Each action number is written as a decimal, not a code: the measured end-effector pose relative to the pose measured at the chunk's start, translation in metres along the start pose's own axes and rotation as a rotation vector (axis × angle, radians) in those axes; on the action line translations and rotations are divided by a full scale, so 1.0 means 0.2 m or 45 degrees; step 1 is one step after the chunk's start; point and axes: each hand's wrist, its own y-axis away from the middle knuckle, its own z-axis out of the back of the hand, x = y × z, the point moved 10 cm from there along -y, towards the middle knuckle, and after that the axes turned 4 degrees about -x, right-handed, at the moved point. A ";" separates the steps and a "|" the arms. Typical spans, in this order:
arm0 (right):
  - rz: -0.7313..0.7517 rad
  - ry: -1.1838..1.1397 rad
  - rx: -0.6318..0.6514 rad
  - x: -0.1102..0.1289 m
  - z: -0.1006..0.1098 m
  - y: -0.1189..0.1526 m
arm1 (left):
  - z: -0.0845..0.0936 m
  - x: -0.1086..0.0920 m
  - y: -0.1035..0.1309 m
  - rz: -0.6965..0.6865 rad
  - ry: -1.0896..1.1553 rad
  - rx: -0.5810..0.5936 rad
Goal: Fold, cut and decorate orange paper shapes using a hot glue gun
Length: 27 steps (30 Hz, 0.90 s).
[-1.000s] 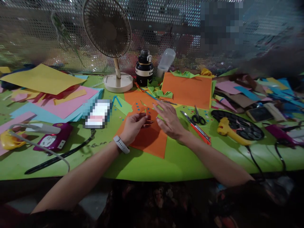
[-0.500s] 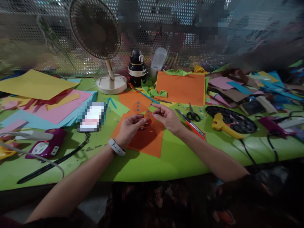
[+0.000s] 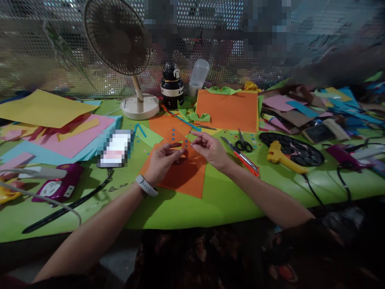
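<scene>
In the head view my left hand [image 3: 163,161], with a pale band on its wrist, hovers over the orange paper [image 3: 185,180]. Its thumb and index finger close in a pinch; what is between them, if anything, is too small to make out. My right hand [image 3: 211,150] faces it from the other side, thumb tip drawn in near the fingertips. Whether a small thing sits in that pinch cannot be seen. Several small blue dots [image 3: 173,134] show on the orange paper around the fingertips. The two hands are a short gap apart.
Right of my hands lie a craft knife [image 3: 240,154], black scissors [image 3: 243,145], a yellow glue gun [image 3: 284,160] and a black tray [image 3: 314,156]. A phone [image 3: 116,148] and coloured paper sheets [image 3: 45,108] are at left. A fan [image 3: 140,107] and a black bottle [image 3: 172,90] stand behind.
The whole view has shifted slightly. Both hands keep nearly the same pose over the orange paper, with only small finger movement.
</scene>
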 end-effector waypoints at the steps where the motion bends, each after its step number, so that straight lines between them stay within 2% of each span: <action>1: 0.001 -0.002 -0.002 0.00 0.00 0.00 | 0.00 0.00 0.00 -0.009 0.007 0.014; 12: 0.034 -0.018 0.031 0.00 -0.01 0.01 | 0.01 0.04 0.00 0.105 0.032 0.036; 27: 0.073 0.015 0.062 0.02 -0.01 0.02 | 0.01 0.04 -0.01 0.096 -0.028 0.047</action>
